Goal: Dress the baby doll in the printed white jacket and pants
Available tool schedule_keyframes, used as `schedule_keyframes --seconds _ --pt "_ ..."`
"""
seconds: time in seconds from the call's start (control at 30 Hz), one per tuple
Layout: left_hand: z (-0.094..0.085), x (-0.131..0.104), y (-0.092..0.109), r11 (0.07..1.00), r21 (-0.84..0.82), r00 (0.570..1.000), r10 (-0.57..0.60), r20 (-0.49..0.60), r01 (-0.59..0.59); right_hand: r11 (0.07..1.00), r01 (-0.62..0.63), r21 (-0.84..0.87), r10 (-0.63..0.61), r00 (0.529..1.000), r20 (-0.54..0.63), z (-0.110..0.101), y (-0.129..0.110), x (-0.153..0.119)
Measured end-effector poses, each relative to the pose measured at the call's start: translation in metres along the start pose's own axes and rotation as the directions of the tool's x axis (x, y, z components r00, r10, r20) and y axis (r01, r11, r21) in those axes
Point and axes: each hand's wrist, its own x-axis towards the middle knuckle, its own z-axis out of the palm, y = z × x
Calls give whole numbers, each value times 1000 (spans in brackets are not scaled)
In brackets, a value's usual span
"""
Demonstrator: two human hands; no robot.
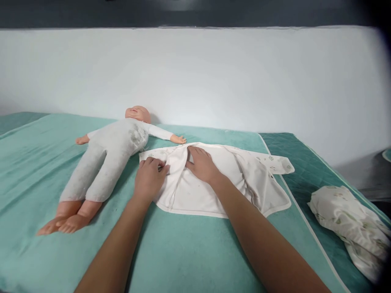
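A small white garment point(201, 195) with a faint print on its sleeves lies spread open on the green sheet. My left hand point(150, 177) is at its left side near the left sleeve, fingers curled with thumb and forefinger close together at the cloth; what they hold is too small to make out. My right hand point(201, 163) rests on the garment near the neckline, fingers extended over the inner cloth. To the left a baby doll point(113, 142) in a white cloth body lies on its back, one arm reaching toward the garment's top edge.
The green sheet point(189, 252) covers the bed, with a darker quilted cover point(302, 191) at the right. A bunched white printed cloth point(348, 219) lies at the far right. Behind the bed stands a white wall point(214, 81).
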Motion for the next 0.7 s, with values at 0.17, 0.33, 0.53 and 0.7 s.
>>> schedule_keyframes --seconds 0.17,0.33,0.53,0.7 --pt "-9 1 4 937 -284 975 -219 -28 202 999 -45 -19 44 999 -11 0 0 -1" --pt "-14 1 4 873 -434 943 -306 -129 224 996 -80 -45 80 997 -4 0 -1 -1" --pt "-4 1 0 949 -279 961 -201 -190 143 983 -75 -165 81 996 35 4 -3 -2" --pt "-6 -12 -1 963 -266 917 -78 -391 -31 940 -233 -249 247 969 25 -4 -6 -25"
